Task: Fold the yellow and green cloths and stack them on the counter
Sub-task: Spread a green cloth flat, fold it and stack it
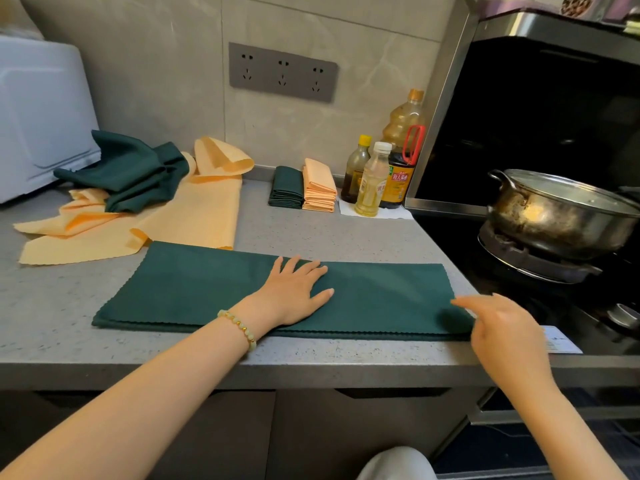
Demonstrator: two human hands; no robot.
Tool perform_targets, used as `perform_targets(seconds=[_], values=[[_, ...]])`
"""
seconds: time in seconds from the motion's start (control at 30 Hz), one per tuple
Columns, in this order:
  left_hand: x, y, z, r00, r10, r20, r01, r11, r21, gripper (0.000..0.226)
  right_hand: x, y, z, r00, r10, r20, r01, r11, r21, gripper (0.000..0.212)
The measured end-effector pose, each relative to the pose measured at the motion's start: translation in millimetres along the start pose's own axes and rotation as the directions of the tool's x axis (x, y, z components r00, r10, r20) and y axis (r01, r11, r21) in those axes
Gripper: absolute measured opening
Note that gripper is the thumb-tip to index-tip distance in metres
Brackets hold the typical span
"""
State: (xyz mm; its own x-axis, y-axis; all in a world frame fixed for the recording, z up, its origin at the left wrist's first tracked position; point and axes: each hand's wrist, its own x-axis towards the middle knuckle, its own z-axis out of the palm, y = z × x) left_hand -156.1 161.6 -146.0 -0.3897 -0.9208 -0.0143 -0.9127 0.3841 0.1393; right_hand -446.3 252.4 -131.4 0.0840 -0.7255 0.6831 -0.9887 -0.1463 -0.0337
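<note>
A dark green cloth (194,289), folded into a long strip, lies flat across the grey counter (52,306) near its front edge. My left hand (294,289) presses flat on the strip's middle with fingers spread. My right hand (498,323) hovers at the strip's right end, fingers relaxed and holding nothing. Behind on the left lies a loose heap of yellow cloths (194,216) with crumpled green cloths (135,174) on top. At the back stand a stack of folded green cloths (286,187) and a stack of folded yellow cloths (319,187), side by side.
Oil and sauce bottles (381,174) stand on a white paper to the right of the stacks. A steel pot (561,213) sits on the black stove at the right. A white appliance (38,116) fills the back left corner. A socket panel (282,71) is on the wall.
</note>
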Motion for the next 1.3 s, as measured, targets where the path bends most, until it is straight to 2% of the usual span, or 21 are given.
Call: perform_targets(seconds=[0.07, 0.13, 0.23, 0.3, 0.33, 0.4, 0.5, 0.57, 0.83, 0.97, 1.0, 1.07, 1.13, 1.2, 1.23, 1.3], values=[[0.0, 0.6, 1.4, 0.997, -0.076, 0.031, 0.077, 0.997, -0.029, 0.060, 13.8, -39.7, -1.6, 0.998, 0.058, 0.008, -0.058, 0.981, 0.185, 0.041], [-0.3, 1.4, 1.9, 0.990, -0.127, 0.056, 0.129, 0.991, -0.036, 0.060, 32.5, -89.8, 4.2, 0.979, 0.093, 0.181, -0.162, 0.894, 0.418, 0.037], [-2.9, 1.6, 3.3, 0.986, -0.165, 0.023, 0.166, 0.984, -0.061, 0.067, 68.4, -152.3, 31.4, 0.871, 0.022, 0.491, -0.362, 0.705, 0.610, 0.043], [-2.8, -0.3, 3.8, 0.981, -0.195, -0.019, 0.192, 0.976, -0.106, 0.067, 84.3, -173.3, 56.8, 0.790, 0.013, 0.613, -0.488, 0.619, 0.615, 0.045], [-2.3, -2.6, 3.8, 0.979, -0.203, -0.036, 0.197, 0.974, -0.113, 0.064, 86.4, -176.6, 68.9, 0.767, 0.021, 0.641, -0.510, 0.626, 0.590, 0.045], [-2.9, -8.8, 2.8, 0.978, -0.204, -0.054, 0.198, 0.975, -0.105, 0.058, 82.2, -176.0, 86.6, 0.754, 0.035, 0.656, -0.479, 0.712, 0.513, 0.046], [-12.0, -19.0, 3.2, 0.975, -0.213, -0.058, 0.208, 0.974, -0.086, 0.057, 72.6, -171.7, 98.1, 0.779, 0.001, 0.627, -0.314, 0.867, 0.388, 0.046], [-22.2, -29.1, 4.2, 0.964, -0.257, -0.063, 0.253, 0.965, -0.073, 0.061, 69.4, -170.4, 101.2, 0.788, -0.036, 0.614, -0.208, 0.924, 0.320, 0.048], [-72.2, -113.6, -5.9, 0.841, -0.537, -0.070, 0.534, 0.844, -0.049, 0.074, 69.1, -173.1, 100.4, 0.783, -0.067, 0.619, -0.110, 0.964, 0.244, 0.053], [-80.4, -121.4, -16.5, 0.767, -0.639, -0.060, 0.641, 0.766, 0.039, 0.080, 68.6, -174.5, 99.7, 0.772, -0.078, 0.631, -0.081, 0.972, 0.220, 0.054], [-78.4, -115.4, -19.2, 0.773, -0.628, -0.091, 0.634, 0.770, 0.067, 0.078, 68.9, -174.8, 99.5, 0.771, -0.081, 0.632, -0.078, 0.973, 0.219, 0.054], [-66.9, -96.3, -23.8, 0.847, -0.501, -0.180, 0.517, 0.854, 0.060, 0.070, 69.3, -174.8, 100.4, 0.774, -0.081, 0.628, -0.075, 0.973, 0.219, 0.054], [-50.7, -73.8, -24.2, 0.944, -0.252, -0.211, 0.261, 0.965, 0.015, 0.059, 70.2, -175.9, 101.2, 0.776, -0.086, 0.625, -0.068, 0.973, 0.219, 0.054], [-36.3, -54.4, -19.0, 0.984, -0.048, -0.174, 0.045, 0.999, -0.022, 0.050, 69.5, -175.7, 102.0, 0.777, -0.091, 0.623, -0.061, 0.974, 0.218, 0.054], [-30.9, -48.1, -15.0, 0.989, -0.004, -0.147, -0.004, 0.998, -0.055, 0.049, 69.8, -174.3, 101.9, 0.776, -0.093, 0.624, -0.057, 0.975, 0.217, 0.054], [-27.6, -45.4, -7.5, 0.995, -0.008, -0.102, -0.006, 0.991, -0.135, 0.050, 70.4, -173.6, 101.1, 0.760, -0.114, 0.640, -0.034, 0.976, 0.214, 0.055]])
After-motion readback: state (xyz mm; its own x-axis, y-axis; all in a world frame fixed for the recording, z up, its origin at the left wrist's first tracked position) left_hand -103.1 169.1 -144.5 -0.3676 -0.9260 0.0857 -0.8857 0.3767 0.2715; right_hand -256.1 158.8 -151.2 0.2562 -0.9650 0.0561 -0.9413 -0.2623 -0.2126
